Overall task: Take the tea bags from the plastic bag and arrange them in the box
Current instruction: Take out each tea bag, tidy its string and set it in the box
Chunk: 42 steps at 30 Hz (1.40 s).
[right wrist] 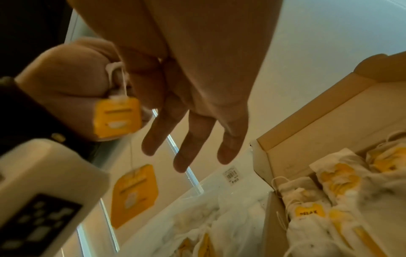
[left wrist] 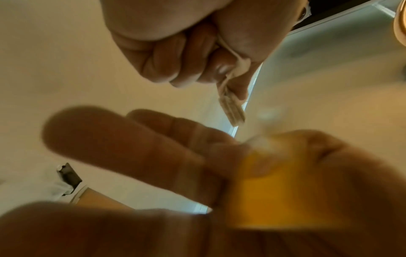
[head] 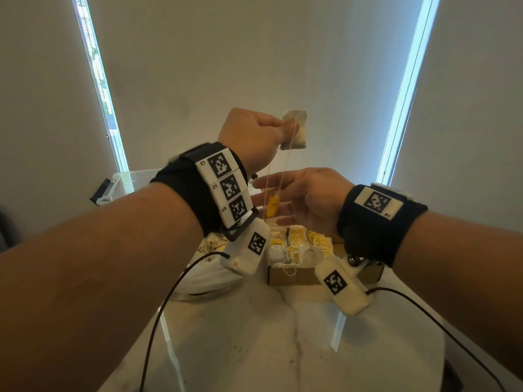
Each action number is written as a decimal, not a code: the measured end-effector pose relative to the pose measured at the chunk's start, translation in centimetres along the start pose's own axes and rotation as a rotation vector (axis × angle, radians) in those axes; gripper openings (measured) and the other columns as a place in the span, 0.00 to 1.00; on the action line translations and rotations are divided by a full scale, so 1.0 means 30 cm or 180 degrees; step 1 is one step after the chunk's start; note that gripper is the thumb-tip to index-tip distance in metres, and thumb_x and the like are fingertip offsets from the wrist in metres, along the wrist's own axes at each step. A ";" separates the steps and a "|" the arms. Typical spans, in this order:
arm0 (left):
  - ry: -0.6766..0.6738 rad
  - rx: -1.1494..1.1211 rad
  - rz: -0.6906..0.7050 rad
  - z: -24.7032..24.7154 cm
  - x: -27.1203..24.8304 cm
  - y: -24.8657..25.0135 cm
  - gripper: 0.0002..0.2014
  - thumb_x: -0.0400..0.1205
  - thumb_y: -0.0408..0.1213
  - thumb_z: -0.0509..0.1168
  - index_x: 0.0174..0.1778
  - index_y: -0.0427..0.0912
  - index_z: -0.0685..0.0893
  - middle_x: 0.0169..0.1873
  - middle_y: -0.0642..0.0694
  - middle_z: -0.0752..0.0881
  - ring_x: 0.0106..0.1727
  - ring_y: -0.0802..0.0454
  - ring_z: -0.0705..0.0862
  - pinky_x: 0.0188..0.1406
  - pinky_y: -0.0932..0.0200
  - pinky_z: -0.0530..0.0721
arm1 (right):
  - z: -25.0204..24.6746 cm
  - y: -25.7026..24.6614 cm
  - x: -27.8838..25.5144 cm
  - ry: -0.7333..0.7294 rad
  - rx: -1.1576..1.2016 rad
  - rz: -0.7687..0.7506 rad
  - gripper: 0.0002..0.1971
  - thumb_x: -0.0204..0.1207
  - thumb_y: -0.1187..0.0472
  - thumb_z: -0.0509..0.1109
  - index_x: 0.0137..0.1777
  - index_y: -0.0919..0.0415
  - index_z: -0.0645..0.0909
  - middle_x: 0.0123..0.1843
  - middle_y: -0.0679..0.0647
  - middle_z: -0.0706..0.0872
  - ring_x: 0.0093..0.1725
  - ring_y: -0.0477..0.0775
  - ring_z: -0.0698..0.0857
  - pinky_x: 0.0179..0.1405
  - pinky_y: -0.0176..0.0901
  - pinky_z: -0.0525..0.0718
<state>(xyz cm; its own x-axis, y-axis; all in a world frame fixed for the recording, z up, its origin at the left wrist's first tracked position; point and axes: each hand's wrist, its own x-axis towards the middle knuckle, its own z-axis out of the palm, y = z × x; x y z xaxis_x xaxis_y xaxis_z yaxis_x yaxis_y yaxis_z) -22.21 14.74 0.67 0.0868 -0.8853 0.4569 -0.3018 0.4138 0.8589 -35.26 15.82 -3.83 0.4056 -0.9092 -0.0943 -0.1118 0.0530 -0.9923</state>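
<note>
My left hand (head: 278,128) is raised above the table and pinches a pale tea bag (head: 295,128) at its edge; the pinch also shows in the left wrist view on the tea bag (left wrist: 232,111). Two yellow tags (head: 272,206) dangle from it on thin strings, one tag (right wrist: 117,118) higher and the other tag (right wrist: 134,194) lower. My right hand (head: 283,199) is open below, fingers (right wrist: 191,132) stretched out behind the strings. The cardboard box (head: 291,275) beneath holds rows of tea bags (head: 300,241). The plastic bag (head: 209,274) lies left of the box.
A clear plastic container (head: 119,185) stands at the back left. Black cables (head: 169,292) run from both wrist units across the white table (head: 254,349). The box's open lid (right wrist: 329,107) stands up behind the tea bags.
</note>
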 end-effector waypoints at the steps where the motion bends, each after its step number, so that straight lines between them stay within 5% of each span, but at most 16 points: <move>1: 0.0004 0.0013 -0.0027 -0.001 -0.002 -0.003 0.08 0.79 0.50 0.74 0.42 0.51 0.93 0.46 0.56 0.90 0.48 0.63 0.84 0.51 0.60 0.81 | -0.002 0.004 -0.004 -0.0085 0.0139 0.0067 0.20 0.81 0.73 0.55 0.66 0.62 0.82 0.54 0.61 0.93 0.56 0.63 0.92 0.69 0.64 0.81; 5: 0.0113 -0.0015 -0.0163 -0.016 -0.002 -0.017 0.08 0.80 0.50 0.73 0.38 0.53 0.91 0.42 0.55 0.89 0.42 0.60 0.83 0.43 0.60 0.81 | -0.016 0.023 -0.010 -0.0460 0.0559 0.0287 0.24 0.79 0.64 0.50 0.70 0.63 0.79 0.58 0.70 0.90 0.52 0.71 0.90 0.72 0.73 0.77; 8: 0.0160 -0.0121 -0.0263 -0.025 -0.005 -0.020 0.08 0.80 0.51 0.74 0.38 0.54 0.90 0.41 0.55 0.87 0.34 0.60 0.77 0.34 0.63 0.74 | -0.048 0.030 -0.009 -0.0726 0.0736 0.0319 0.30 0.72 0.54 0.55 0.73 0.64 0.78 0.61 0.74 0.86 0.47 0.74 0.88 0.64 0.70 0.78; 11: 0.0090 -0.0019 -0.0212 -0.030 -0.010 -0.024 0.08 0.80 0.50 0.73 0.43 0.51 0.91 0.42 0.55 0.88 0.37 0.60 0.80 0.28 0.66 0.74 | -0.077 0.028 -0.003 -0.0781 0.0623 0.0297 0.36 0.71 0.39 0.62 0.75 0.60 0.77 0.63 0.74 0.86 0.54 0.76 0.87 0.68 0.72 0.76; 14: -0.0012 0.0035 -0.0204 -0.026 -0.013 -0.035 0.11 0.79 0.51 0.74 0.47 0.48 0.93 0.43 0.54 0.89 0.37 0.60 0.82 0.25 0.66 0.75 | -0.072 0.011 -0.002 -0.0368 0.0188 0.0188 0.34 0.73 0.30 0.64 0.70 0.54 0.80 0.61 0.67 0.90 0.61 0.75 0.88 0.73 0.74 0.74; 17: -0.0006 0.0037 -0.0242 -0.018 -0.019 -0.042 0.10 0.79 0.50 0.74 0.44 0.48 0.93 0.31 0.57 0.85 0.20 0.65 0.75 0.17 0.71 0.70 | -0.054 0.002 -0.012 0.0396 -0.0678 -0.0168 0.18 0.82 0.43 0.67 0.58 0.54 0.89 0.53 0.52 0.94 0.58 0.64 0.90 0.71 0.71 0.76; 21: -0.0018 0.0021 -0.0235 -0.023 -0.025 -0.053 0.11 0.79 0.48 0.75 0.46 0.44 0.93 0.14 0.61 0.76 0.12 0.66 0.71 0.15 0.74 0.67 | -0.051 -0.001 -0.027 0.0792 -0.1147 -0.0446 0.13 0.83 0.49 0.70 0.44 0.53 0.91 0.47 0.44 0.94 0.54 0.52 0.88 0.62 0.59 0.80; 24: 0.0040 0.0067 -0.0256 -0.038 -0.026 -0.074 0.11 0.79 0.47 0.75 0.47 0.43 0.94 0.18 0.61 0.76 0.12 0.67 0.72 0.14 0.74 0.67 | -0.075 -0.004 -0.035 0.0857 -0.1692 -0.0567 0.12 0.83 0.52 0.70 0.42 0.54 0.91 0.40 0.44 0.93 0.44 0.47 0.87 0.46 0.46 0.83; 30: 0.0135 0.0072 -0.0331 -0.058 -0.030 -0.118 0.09 0.79 0.46 0.75 0.42 0.45 0.93 0.25 0.58 0.82 0.13 0.68 0.73 0.17 0.73 0.69 | -0.135 -0.016 -0.067 0.0228 -0.2765 -0.0205 0.05 0.80 0.56 0.75 0.47 0.54 0.91 0.40 0.52 0.93 0.39 0.50 0.90 0.47 0.44 0.90; 33: -0.0209 0.0219 -0.0479 -0.051 -0.036 -0.128 0.10 0.77 0.48 0.76 0.42 0.45 0.93 0.17 0.60 0.78 0.17 0.63 0.72 0.19 0.68 0.70 | -0.141 -0.052 -0.078 0.0319 -0.2568 -0.0595 0.02 0.77 0.61 0.76 0.48 0.55 0.90 0.38 0.49 0.93 0.34 0.42 0.89 0.40 0.37 0.89; 37: -0.1203 0.0276 -0.0692 -0.033 -0.052 -0.128 0.13 0.79 0.45 0.74 0.31 0.44 0.91 0.16 0.52 0.70 0.20 0.56 0.63 0.20 0.62 0.61 | -0.153 -0.122 -0.074 0.0728 -0.2124 -0.1253 0.07 0.72 0.66 0.81 0.49 0.59 0.89 0.38 0.52 0.94 0.35 0.43 0.91 0.35 0.32 0.88; 42: -0.1701 -0.0116 -0.0696 -0.025 -0.059 -0.124 0.13 0.87 0.37 0.64 0.37 0.41 0.88 0.21 0.48 0.73 0.20 0.56 0.64 0.17 0.65 0.62 | -0.156 -0.149 -0.048 0.0829 -0.2531 -0.1236 0.11 0.68 0.64 0.84 0.49 0.58 0.89 0.36 0.48 0.93 0.36 0.42 0.92 0.35 0.26 0.85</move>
<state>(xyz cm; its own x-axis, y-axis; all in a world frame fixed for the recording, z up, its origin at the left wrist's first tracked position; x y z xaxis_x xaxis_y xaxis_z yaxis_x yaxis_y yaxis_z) -20.54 14.92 -3.15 -0.3510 -0.9315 0.0958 -0.2972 0.2078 0.9319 -39.59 14.96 1.10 0.3389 -0.8731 0.3505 -0.6400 -0.4870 -0.5943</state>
